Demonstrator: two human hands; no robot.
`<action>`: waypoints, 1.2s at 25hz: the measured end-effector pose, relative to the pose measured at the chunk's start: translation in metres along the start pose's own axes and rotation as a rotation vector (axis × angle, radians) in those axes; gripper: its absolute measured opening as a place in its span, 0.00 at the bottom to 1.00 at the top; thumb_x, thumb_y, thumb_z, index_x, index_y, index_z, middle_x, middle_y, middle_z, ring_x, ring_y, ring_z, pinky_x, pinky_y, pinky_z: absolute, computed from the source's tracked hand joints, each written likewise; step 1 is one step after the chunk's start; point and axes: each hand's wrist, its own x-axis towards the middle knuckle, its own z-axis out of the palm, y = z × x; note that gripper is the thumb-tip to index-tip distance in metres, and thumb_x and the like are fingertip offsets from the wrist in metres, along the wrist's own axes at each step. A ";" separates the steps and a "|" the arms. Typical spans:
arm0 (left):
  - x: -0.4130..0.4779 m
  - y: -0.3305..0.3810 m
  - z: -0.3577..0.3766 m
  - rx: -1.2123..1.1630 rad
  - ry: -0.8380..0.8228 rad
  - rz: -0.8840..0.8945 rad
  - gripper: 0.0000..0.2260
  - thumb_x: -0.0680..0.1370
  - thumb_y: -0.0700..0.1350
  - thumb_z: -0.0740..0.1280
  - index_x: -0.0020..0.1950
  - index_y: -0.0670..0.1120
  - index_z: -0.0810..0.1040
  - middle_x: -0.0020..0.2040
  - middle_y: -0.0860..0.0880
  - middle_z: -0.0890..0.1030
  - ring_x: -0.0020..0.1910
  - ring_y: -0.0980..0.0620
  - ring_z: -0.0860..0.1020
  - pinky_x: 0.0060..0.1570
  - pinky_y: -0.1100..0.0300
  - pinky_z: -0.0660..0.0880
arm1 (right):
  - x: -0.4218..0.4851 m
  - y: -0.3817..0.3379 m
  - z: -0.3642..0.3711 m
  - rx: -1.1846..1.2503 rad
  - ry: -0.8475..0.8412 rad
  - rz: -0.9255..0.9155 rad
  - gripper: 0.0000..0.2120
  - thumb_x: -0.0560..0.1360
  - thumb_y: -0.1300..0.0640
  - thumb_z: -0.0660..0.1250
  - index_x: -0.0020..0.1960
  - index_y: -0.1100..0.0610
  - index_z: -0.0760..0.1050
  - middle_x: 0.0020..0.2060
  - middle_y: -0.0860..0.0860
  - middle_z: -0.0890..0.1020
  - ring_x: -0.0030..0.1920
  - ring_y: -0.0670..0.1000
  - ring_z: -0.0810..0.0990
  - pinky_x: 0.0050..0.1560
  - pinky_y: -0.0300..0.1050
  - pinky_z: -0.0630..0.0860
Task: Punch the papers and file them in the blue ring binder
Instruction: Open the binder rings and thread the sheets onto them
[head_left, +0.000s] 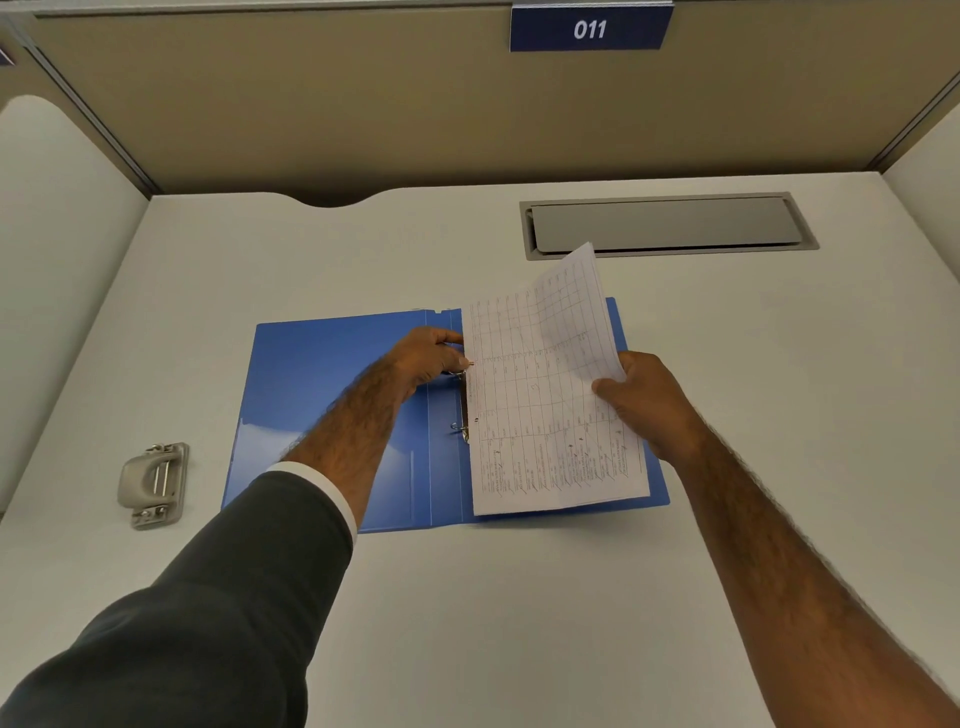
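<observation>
The white surface carries an open blue ring binder near its centre, lying flat. A grey metal hole punch lies near the left edge, well apart from the binder. A grey cable hatch is recessed at the far right.

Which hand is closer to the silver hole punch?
Left. The left hand is at the binder's rings, nearer the hole punch. The right hand holds the paper, farther away.

You face a white desk | tan partition behind, blue "011" sign on it | grey cable flap recessed far right.
</observation>
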 end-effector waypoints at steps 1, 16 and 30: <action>-0.001 0.000 0.000 0.012 0.022 0.009 0.15 0.74 0.34 0.72 0.61 0.42 0.78 0.53 0.44 0.83 0.51 0.50 0.81 0.45 0.66 0.74 | 0.001 0.004 0.000 -0.003 -0.002 0.005 0.05 0.81 0.56 0.63 0.57 0.50 0.73 0.54 0.49 0.79 0.44 0.47 0.79 0.37 0.38 0.73; -0.069 -0.089 0.053 0.555 0.386 0.456 0.16 0.78 0.54 0.67 0.62 0.49 0.78 0.62 0.51 0.76 0.61 0.53 0.72 0.64 0.56 0.69 | 0.024 0.048 0.001 0.071 -0.042 0.068 0.16 0.79 0.54 0.68 0.65 0.57 0.76 0.56 0.52 0.82 0.48 0.51 0.82 0.41 0.40 0.77; -0.087 -0.098 0.055 0.261 0.609 0.372 0.09 0.83 0.42 0.58 0.54 0.44 0.78 0.51 0.45 0.79 0.51 0.48 0.75 0.52 0.56 0.71 | -0.048 0.011 0.107 -0.590 0.217 -0.188 0.24 0.79 0.35 0.57 0.52 0.55 0.77 0.45 0.51 0.80 0.41 0.49 0.78 0.40 0.42 0.71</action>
